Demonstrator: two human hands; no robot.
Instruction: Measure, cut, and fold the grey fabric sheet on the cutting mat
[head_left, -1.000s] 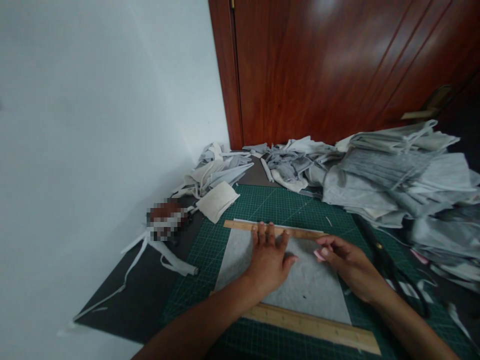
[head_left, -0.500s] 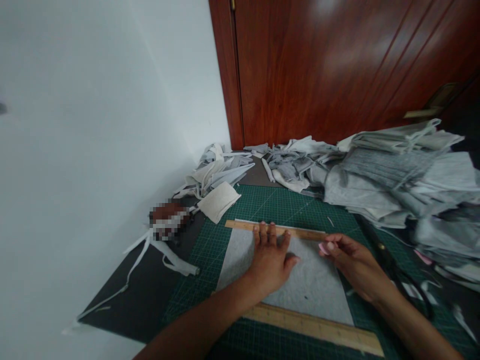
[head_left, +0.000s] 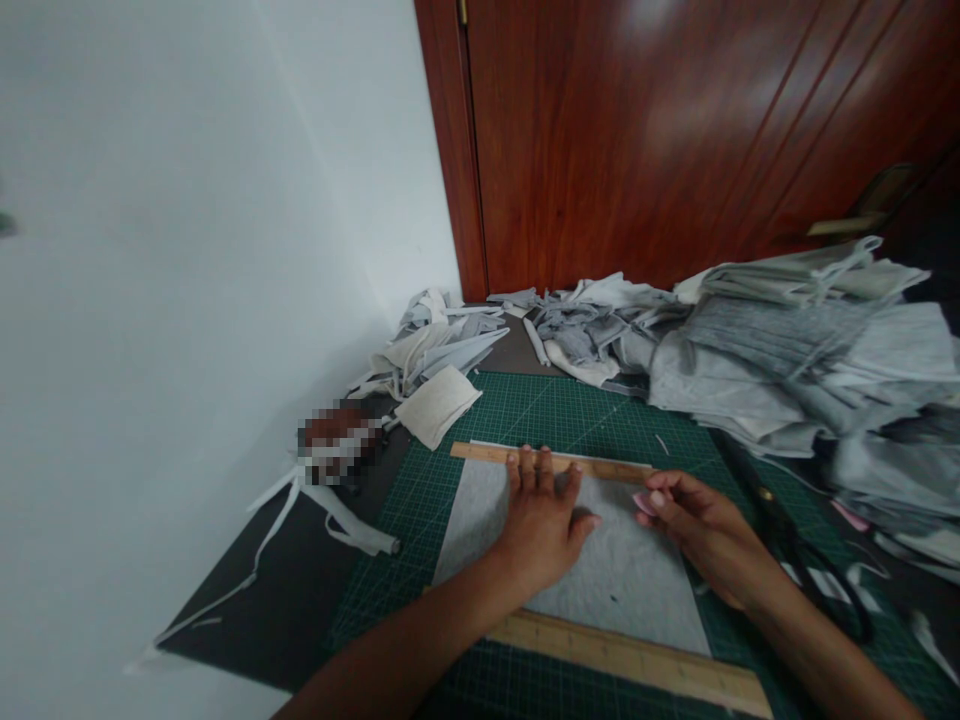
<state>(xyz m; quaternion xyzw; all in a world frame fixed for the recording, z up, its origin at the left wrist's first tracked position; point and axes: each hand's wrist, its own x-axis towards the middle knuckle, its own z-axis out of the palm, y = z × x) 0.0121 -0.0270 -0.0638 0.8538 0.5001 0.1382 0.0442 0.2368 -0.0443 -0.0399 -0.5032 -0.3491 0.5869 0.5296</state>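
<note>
A grey piece of fabric lies flat on the green cutting mat. Along its far edge runs a narrow wooden ruler. My left hand is spread on the fabric, its fingertips pressing on that ruler. Pinched in my right hand is a small flat pink piece, perhaps tailor's chalk, held beside the ruler's right end. A wider wooden ruler lies across the fabric's near edge, partly hidden by my left forearm.
Black-handled scissors lie on the mat at right. A big heap of grey cloth is piled behind them. More scraps sit against the wall, with a cream fabric piece in front. A wooden door stands behind.
My right hand has shifted very slightly, and the pink piece has tilted a little in its fingers. My left hand, the rulers and the fabric stay in place.
</note>
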